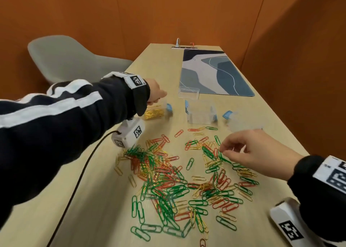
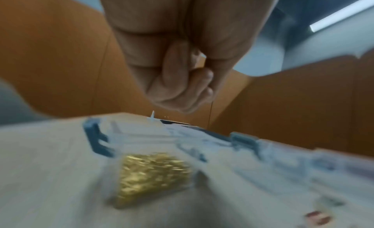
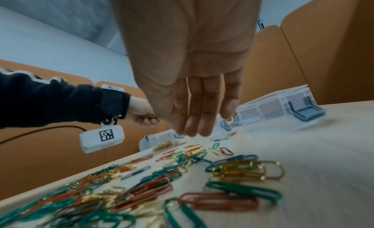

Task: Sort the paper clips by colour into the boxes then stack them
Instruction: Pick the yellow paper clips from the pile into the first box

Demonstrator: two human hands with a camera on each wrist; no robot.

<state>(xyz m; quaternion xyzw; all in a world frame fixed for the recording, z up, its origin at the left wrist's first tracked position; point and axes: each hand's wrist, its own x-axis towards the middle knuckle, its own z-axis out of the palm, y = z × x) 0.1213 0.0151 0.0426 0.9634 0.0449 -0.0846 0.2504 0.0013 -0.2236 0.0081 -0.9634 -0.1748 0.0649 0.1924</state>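
Observation:
A loose pile of green, red and gold paper clips (image 1: pixel 168 175) covers the near half of the wooden table (image 1: pixel 93 218). My left hand (image 1: pixel 157 95) hovers over a clear box of gold clips (image 1: pixel 155 111), fingers curled; the right wrist view shows gold clips (image 3: pixel 151 116) pinched in it. An empty clear box (image 1: pixel 201 113) stands in the middle, with another clear box (image 1: pixel 241 123) to its right. My right hand (image 1: pixel 222 151) hangs just above the right side of the pile, its fingers (image 3: pixel 194 116) straight and holding nothing.
A clear lid (image 1: pixel 188 93) lies at the edge of a patterned mat (image 1: pixel 213 72) behind the boxes. A grey chair (image 1: pixel 71 59) stands left of the table, and a black cable (image 1: pixel 78 181) runs from my left wrist camera. Orange walls enclose the table.

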